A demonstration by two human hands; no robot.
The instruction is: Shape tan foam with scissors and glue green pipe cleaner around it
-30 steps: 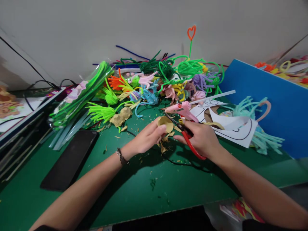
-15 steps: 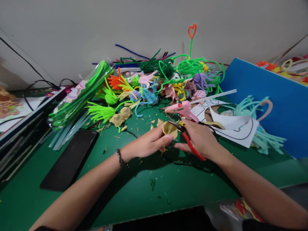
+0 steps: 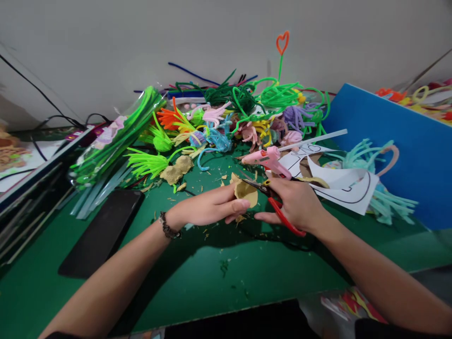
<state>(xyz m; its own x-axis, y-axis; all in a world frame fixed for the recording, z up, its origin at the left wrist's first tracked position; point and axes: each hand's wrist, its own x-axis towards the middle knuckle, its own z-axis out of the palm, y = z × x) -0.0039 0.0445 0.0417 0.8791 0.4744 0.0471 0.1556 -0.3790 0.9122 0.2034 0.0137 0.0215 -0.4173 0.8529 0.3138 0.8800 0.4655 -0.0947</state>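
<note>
Between thumb and fingers, my left hand [image 3: 212, 205] pinches a small tan cup-shaped piece [image 3: 246, 192], its hollow facing me; it looks like moulded paper pulp. My right hand [image 3: 294, 202] is closed round red-handled scissors [image 3: 280, 214]. Their blades stand apart and reach left over the piece's upper rim. Just beyond the right hand lies a pink glue gun [image 3: 266, 159] with a clear glue stick in its back. More tan lumpy pieces [image 3: 176, 170] lie to the left, and tan scraps are scattered beneath the hands.
Bundles of coloured pipe cleaners [image 3: 215, 113] crowd the back of the green table [image 3: 197, 278]. A black phone [image 3: 102, 233] and a bag of green pipe cleaners [image 3: 116, 136] lie left. Cut white paper [image 3: 349, 183] and a blue board [image 3: 384, 150] occupy the right side.
The tan piece has turned so its hollow shows more, and my left hand has shifted slightly left. The scissor blades have opened wider.
</note>
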